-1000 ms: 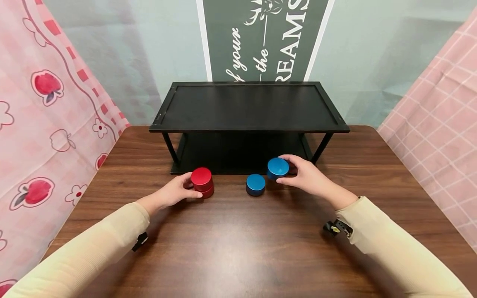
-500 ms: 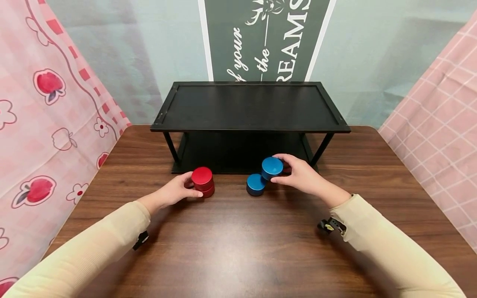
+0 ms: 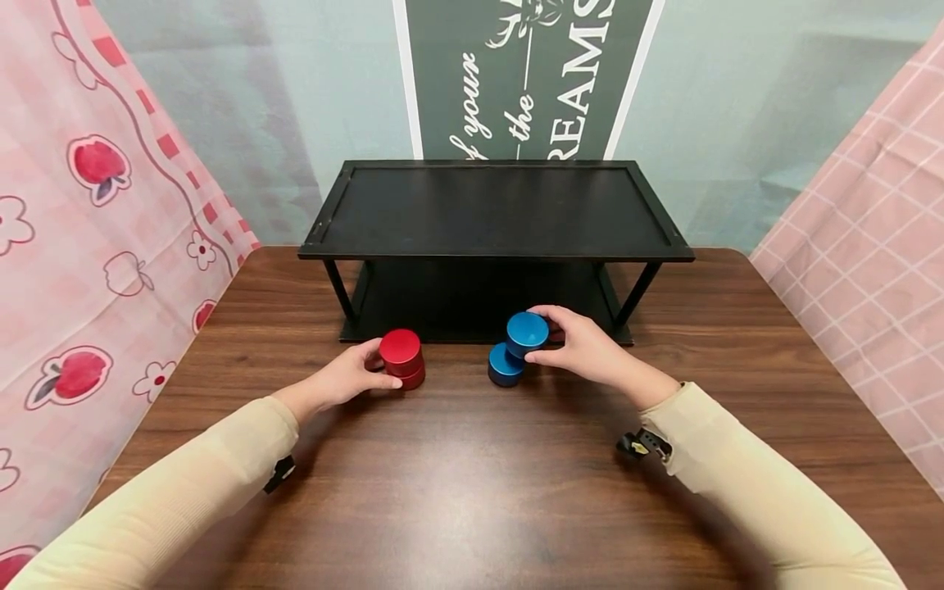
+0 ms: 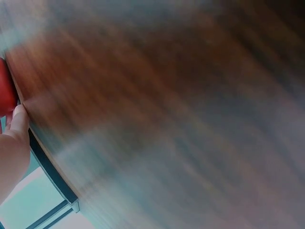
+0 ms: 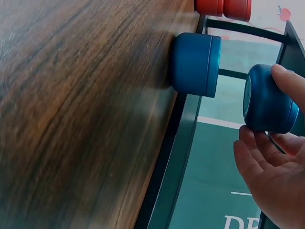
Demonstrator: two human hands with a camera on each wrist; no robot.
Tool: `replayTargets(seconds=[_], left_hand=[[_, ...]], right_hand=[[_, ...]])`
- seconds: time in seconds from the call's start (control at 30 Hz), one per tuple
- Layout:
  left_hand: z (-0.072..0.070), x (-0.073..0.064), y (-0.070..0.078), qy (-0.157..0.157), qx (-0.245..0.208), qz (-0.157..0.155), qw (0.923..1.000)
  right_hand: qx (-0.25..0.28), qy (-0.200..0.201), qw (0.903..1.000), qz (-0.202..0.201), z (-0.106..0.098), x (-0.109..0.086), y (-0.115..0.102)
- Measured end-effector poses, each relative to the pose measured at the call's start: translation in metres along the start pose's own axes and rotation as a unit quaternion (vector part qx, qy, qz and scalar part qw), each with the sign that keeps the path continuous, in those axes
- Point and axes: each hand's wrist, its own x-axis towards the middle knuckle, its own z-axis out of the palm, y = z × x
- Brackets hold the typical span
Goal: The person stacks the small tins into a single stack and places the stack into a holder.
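Observation:
In the head view two small round red tins stand stacked on the table, the upper tin [image 3: 401, 347] squarely over the lower tin [image 3: 413, 379]. My left hand [image 3: 348, 375] grips this stack from the left, thumb in front; its far fingers are hidden. Only an edge of a red tin [image 4: 5, 88] shows in the left wrist view. My right hand [image 3: 583, 344] holds a blue tin [image 3: 527, 329] by its sides, raised. Below and slightly left of it, another blue tin [image 3: 505, 371] stands on the table. The right wrist view shows a gap between the held tin [image 5: 267, 100] and the standing tin [image 5: 193, 64].
A black two-level shelf [image 3: 487, 213] stands right behind the tins, its lower board [image 3: 457, 303] close to them. The brown wooden table [image 3: 442, 475] stretches toward me. Patterned pink cloth [image 3: 96, 262] hangs at the left, and pink checked cloth [image 3: 870, 180] at the right.
My right hand has moved left with the blue tin, from beside the standing blue tin to partly over it. My left hand has kept its grip on the red tins.

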Motion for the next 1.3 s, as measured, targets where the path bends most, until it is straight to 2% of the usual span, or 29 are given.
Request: replayTargets(seconds=[0.3,0.83,1.3], left_hand=[[0.001,0.001,-0.002,0.002,-0.002,0.017,0.9999],[0.002,0.000,0.001,0.003,-0.008,0.008,0.9999],[0.003,0.000,0.001,0.012,0.007,0.003,0.9999]], right_hand=[[0.006,-0.009,0.9997,-0.024,0.006,0.006,-0.006],[0.000,-0.009,0.9990,-0.044,0.015,0.016,-0.012],[0.002,-0.020,0.9984,-0.052,0.020,0.023,-0.017]])
